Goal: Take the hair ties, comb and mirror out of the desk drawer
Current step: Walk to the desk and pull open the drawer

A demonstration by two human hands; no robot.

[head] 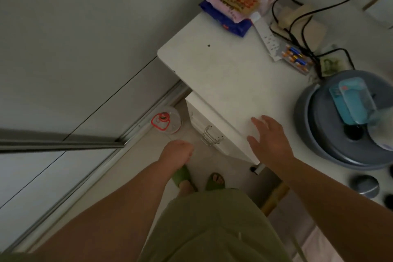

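A white desk fills the upper right of the head view. Under its front edge sits a closed white drawer with a metal handle. My left hand hangs just left of and below the handle, fingers curled, holding nothing. My right hand rests flat with spread fingers on the desk's front edge, above the drawer. The hair ties, comb and mirror are out of sight.
On the desk stand a grey round basin with blue items, a power strip with black cables, batteries and snack packets. A clear jar with a red lid stands on the floor by a sliding door track.
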